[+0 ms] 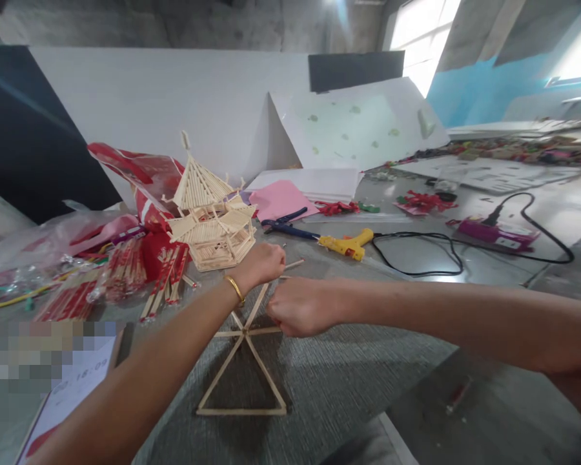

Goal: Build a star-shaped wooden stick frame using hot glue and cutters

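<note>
On the dark table mat lies a flat frame of wooden sticks [264, 376]. Its sticks meet at one centre point like spokes, and one crosswise stick closes the near triangle. My left hand [267, 261] is closed in a fist above the frame's far side, with a gold bangle [235, 290] on the wrist. Close beside it, my right hand [300, 307] is closed at the frame's right side and covers the end of one spoke. A thin stick [295, 264] shows just past the left fist. What either hand pinches is hidden by the fingers.
Behind the hands stands a pagoda-like stick model [217, 232]. A yellow glue gun [348, 244], its black cable [416, 271] and blue-handled pliers [290, 227] lie at the back. Red-wrapped stick bundles [126, 268] are left. A purple power strip [498, 234] sits right.
</note>
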Demonstrator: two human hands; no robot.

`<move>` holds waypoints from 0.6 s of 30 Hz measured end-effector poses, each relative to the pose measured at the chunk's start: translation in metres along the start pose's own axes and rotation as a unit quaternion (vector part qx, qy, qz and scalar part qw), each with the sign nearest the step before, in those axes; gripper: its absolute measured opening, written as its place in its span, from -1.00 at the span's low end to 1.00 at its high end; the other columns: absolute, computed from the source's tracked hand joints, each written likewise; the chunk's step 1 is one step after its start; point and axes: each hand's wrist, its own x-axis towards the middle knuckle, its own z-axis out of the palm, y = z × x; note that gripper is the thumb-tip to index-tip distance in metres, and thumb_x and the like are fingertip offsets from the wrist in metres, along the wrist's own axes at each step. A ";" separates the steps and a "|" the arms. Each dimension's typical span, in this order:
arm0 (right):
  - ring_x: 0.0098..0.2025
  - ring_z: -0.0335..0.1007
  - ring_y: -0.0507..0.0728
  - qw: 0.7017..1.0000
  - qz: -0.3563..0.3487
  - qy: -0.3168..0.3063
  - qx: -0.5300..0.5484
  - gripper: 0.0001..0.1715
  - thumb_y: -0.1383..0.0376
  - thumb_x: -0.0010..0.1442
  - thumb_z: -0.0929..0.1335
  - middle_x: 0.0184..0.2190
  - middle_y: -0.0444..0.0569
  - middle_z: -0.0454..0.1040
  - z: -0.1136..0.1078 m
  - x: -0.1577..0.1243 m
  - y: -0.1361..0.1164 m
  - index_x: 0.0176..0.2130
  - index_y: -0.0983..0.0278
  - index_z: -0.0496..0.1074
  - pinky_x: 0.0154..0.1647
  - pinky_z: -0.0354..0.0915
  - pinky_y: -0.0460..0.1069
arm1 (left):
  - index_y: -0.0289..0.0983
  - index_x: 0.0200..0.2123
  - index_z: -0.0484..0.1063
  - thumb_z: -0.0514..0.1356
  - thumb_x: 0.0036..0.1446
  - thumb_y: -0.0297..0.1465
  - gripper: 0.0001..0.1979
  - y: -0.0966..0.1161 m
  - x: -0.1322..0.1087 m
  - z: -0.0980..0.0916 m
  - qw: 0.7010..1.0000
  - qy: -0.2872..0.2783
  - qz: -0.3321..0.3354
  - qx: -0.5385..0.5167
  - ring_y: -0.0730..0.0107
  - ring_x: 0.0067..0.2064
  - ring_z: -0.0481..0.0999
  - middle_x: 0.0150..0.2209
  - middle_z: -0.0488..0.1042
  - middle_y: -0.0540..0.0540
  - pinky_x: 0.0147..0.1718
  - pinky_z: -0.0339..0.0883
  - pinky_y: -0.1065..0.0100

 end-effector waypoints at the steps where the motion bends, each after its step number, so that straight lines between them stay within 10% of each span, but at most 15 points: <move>1: -0.53 0.20 0.03 1.000 0.002 -0.004 0.004 -0.78 0.42 0.06 0.27 -0.44 0.07 0.51 0.000 0.000 0.000 -0.38 0.42 0.52 -0.55 -0.08 -0.04 | -0.33 -0.12 0.39 0.14 0.24 -0.29 -0.76 0.000 0.003 0.002 1.000 -0.005 0.000 0.003 0.30 -0.18 0.48 -0.14 0.45 -0.12 -0.19 0.41 0.16; 18: -0.47 0.28 0.05 1.000 0.015 0.004 0.016 -0.77 0.40 0.11 0.25 -0.40 0.07 0.51 0.000 -0.007 -0.003 -0.35 0.40 0.50 -0.50 0.02 -0.04 | -0.33 -0.14 0.40 0.14 0.24 -0.30 -0.77 -0.006 0.001 -0.003 1.000 0.005 0.015 -0.026 0.30 -0.19 0.49 -0.16 0.46 -0.11 -0.19 0.41 0.17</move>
